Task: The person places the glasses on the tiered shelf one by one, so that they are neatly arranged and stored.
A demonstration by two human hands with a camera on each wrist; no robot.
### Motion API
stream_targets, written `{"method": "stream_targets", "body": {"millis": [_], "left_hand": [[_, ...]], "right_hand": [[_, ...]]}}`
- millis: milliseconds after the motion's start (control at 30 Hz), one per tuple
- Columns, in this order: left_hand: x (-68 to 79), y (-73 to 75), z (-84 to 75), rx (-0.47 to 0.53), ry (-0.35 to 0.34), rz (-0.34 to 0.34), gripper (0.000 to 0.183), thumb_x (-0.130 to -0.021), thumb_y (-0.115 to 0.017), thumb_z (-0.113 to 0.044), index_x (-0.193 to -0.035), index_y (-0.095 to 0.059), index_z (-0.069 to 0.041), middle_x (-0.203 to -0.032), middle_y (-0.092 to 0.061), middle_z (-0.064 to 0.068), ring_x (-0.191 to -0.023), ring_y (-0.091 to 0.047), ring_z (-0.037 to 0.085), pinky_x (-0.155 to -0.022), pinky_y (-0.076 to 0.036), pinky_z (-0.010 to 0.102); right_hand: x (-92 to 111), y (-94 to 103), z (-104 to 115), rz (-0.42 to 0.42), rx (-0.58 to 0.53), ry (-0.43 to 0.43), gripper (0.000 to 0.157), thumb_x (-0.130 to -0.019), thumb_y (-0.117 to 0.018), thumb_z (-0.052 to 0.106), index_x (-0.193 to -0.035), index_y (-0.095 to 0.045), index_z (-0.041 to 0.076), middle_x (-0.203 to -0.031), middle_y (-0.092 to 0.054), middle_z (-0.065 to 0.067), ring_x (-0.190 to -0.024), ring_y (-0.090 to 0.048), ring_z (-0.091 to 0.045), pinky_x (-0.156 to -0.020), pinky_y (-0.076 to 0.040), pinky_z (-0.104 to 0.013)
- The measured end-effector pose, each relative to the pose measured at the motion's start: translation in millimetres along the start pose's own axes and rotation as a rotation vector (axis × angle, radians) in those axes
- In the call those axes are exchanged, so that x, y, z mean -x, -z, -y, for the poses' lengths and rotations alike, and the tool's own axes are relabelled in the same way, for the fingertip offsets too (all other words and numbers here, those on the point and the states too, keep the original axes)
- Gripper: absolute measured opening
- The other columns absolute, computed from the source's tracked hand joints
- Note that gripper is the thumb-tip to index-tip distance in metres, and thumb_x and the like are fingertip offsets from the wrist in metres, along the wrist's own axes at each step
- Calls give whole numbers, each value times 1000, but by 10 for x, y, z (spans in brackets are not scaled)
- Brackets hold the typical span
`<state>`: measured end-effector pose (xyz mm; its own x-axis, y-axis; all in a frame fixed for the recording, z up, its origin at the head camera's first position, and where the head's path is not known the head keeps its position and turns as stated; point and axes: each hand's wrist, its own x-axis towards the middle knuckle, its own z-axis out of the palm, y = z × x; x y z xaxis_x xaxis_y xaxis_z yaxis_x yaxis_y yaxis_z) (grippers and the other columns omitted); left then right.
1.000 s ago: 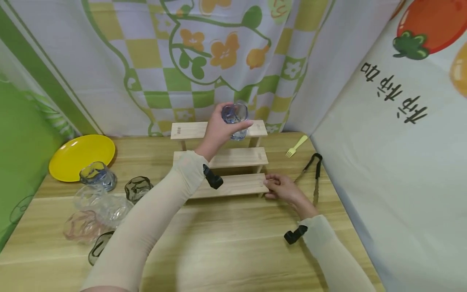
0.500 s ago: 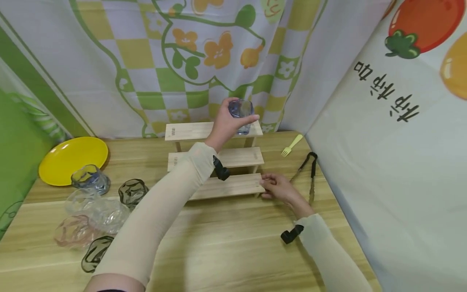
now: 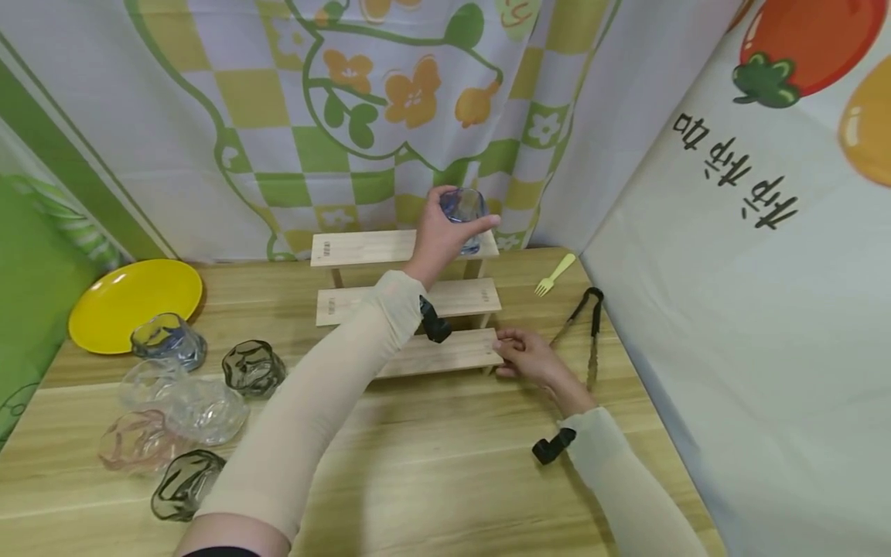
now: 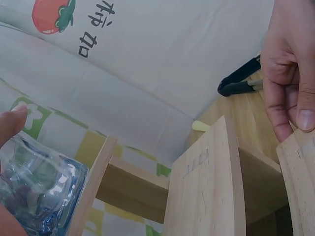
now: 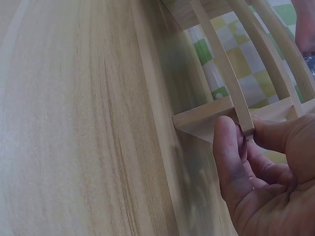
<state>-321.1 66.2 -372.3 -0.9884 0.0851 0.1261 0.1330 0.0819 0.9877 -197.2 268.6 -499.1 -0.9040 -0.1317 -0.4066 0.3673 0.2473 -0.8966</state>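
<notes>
In the head view my left hand (image 3: pixel 445 236) grips a blue-tinted glass (image 3: pixel 465 204) at the right end of the top board of a three-tier wooden stand (image 3: pixel 365 246). The glass stands upright; in the left wrist view the base of the glass (image 4: pixel 42 191) appears to meet the top board. My right hand (image 3: pixel 530 357) pinches the right end of the lowest board (image 3: pixel 445 352), thumb above and fingers below, as the right wrist view of the hand (image 5: pixel 275 182) shows. My left forearm hides part of the two lower boards.
Left of the stand are another blue glass (image 3: pixel 169 342), two smoky grey glasses (image 3: pixel 254 368), clear glasses (image 3: pixel 209 410) and a pink one (image 3: pixel 139 442). Behind them lies a yellow plate (image 3: pixel 135 305). A yellow fork (image 3: pixel 554 275) and black-handled tongs (image 3: pixel 595 321) lie to the right.
My left hand has carried the blue glass rightward along the top board and lowered it. My right hand has kept its hold on the lowest board. The head view has shifted slightly.
</notes>
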Motion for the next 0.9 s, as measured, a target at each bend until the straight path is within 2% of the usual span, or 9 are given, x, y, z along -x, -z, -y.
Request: {"method": "stream_targets", "body": {"millis": [133,300,433,533,733,900], "left_hand": [[-2,-58,3,17,-26,-26,94,-74,-93,-40,-146,-41,-10,-139,-52,13,-120,-54,29,-91,-51,34],[2,-119,-8,-10,-44,-48,93,-75,-92,-41,-146,-41,-8,-141,-50,13,-120,-53,26,-94,-49,32],[6,-122,-7,-31,-48,-35,96,-76,-90,-44,-148,-38,-9,-142,-48,12,-123,-52,25,-96,-47,32],[22,-96,-29,-83,-58,-8,103,-75,-89,-49,-152,-32,-12,-147,-43,8,-129,-47,22,-100,-44,32],[130,33,-86,-161,-85,35,116,-71,-86,-61,-158,-19,-23,-157,-30,3,-140,-34,16,-110,-37,36],[359,307,-84,-189,-129,30,108,-79,-80,-62,-157,-18,-22,-160,-25,4,-146,-24,16,-114,-31,40]], "right_hand": [[-1,-1,-9,2,0,-1,46,-107,-56,16,-146,-43,-5,-126,-53,-23,-98,-59,-30,-83,-58,-34],[10,-7,-1,-1,-3,-1,47,-107,-55,16,-147,-42,-6,-125,-53,-22,-95,-59,-28,-83,-58,-34],[22,-16,15,3,-7,-3,46,-107,-55,15,-147,-42,-5,-125,-52,-22,-95,-59,-26,-84,-58,-34],[28,-20,24,4,-5,2,45,-107,-55,14,-146,-43,-5,-126,-51,-22,-96,-59,-27,-84,-58,-35],[40,-28,33,-9,-5,2,43,-107,-55,14,-145,-44,-4,-128,-51,-24,-99,-60,-28,-84,-58,-35],[43,-24,19,-17,-8,-3,44,-107,-55,15,-145,-44,-3,-131,-50,-24,-105,-60,-32,-85,-58,-35]]}}
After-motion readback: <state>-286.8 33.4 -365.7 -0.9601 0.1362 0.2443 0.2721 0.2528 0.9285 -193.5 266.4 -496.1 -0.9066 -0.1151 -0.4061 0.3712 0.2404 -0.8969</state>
